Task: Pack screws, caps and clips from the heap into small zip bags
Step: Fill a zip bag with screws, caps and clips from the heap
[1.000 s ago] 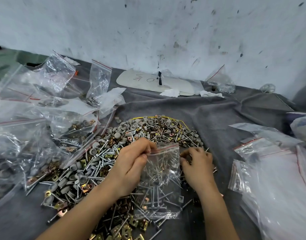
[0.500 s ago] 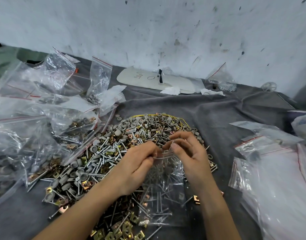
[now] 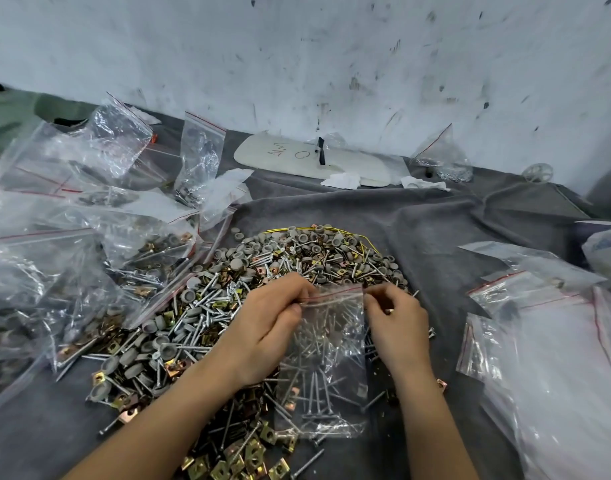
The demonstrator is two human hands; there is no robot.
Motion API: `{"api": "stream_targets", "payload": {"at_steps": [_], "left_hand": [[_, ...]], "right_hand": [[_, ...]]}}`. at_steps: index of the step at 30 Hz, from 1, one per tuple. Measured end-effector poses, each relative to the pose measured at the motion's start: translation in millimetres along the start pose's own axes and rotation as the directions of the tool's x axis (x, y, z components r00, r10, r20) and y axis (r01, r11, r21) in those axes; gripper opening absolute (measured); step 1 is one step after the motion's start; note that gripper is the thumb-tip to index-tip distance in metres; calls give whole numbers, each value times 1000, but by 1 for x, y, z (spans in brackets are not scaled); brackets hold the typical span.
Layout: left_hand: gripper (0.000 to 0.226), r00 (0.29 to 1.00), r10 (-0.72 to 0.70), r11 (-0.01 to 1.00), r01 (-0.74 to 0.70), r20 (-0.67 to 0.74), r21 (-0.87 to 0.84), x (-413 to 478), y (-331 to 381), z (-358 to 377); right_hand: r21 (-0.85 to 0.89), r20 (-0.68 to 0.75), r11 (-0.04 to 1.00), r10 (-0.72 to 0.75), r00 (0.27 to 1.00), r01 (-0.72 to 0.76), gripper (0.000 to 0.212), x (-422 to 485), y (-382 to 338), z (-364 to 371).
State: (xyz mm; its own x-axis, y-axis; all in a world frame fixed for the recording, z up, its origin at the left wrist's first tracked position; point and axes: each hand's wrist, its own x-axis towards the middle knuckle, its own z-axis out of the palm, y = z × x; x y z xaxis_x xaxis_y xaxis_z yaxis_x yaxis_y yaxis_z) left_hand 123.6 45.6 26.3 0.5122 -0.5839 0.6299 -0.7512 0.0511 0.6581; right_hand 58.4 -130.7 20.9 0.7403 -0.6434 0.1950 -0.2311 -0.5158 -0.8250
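A small clear zip bag point(image 3: 326, 358) with a red strip along its top lies over the near side of the heap point(image 3: 207, 313); several long screws show inside it. My left hand point(image 3: 273, 323) pinches the bag's top left corner between thumb and fingers. My right hand point(image 3: 397, 323) pinches the top right corner, so the red strip is stretched between both hands. The heap of silver screws, grey round caps and brass clips spreads on the grey cloth under and around my hands.
Filled and crumpled zip bags point(image 3: 72, 237) crowd the left side. A stack of clear zip bags point(image 3: 546, 341) lies at the right. A white oval board point(image 3: 311, 161) and another bag point(image 3: 442, 161) sit by the wall. Bare grey cloth point(image 3: 453, 220) lies beyond the heap.
My right hand came up from the heap to the bag's mouth beside my left hand, then slid right along the top. It now holds the right corner, with the bag top stretched flat.
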Motion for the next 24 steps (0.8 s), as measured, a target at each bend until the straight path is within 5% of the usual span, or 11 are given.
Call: {"api": "stream_targets", "payload": {"at_steps": [6, 14, 24], "left_hand": [[15, 996, -28, 999, 31, -88, 30, 1, -4, -2], [24, 991, -86, 996, 84, -104, -19, 1, -6, -1], [30, 988, -83, 996, 84, -128, 3, 1, -5, -1]], "right_hand": [[-438, 174, 899, 74, 982, 10, 23, 1, 4, 3], [-401, 285, 916, 124, 950, 1, 8, -3, -6, -7], [-404, 343, 913, 104, 934, 47, 15, 0, -4, -9]]}}
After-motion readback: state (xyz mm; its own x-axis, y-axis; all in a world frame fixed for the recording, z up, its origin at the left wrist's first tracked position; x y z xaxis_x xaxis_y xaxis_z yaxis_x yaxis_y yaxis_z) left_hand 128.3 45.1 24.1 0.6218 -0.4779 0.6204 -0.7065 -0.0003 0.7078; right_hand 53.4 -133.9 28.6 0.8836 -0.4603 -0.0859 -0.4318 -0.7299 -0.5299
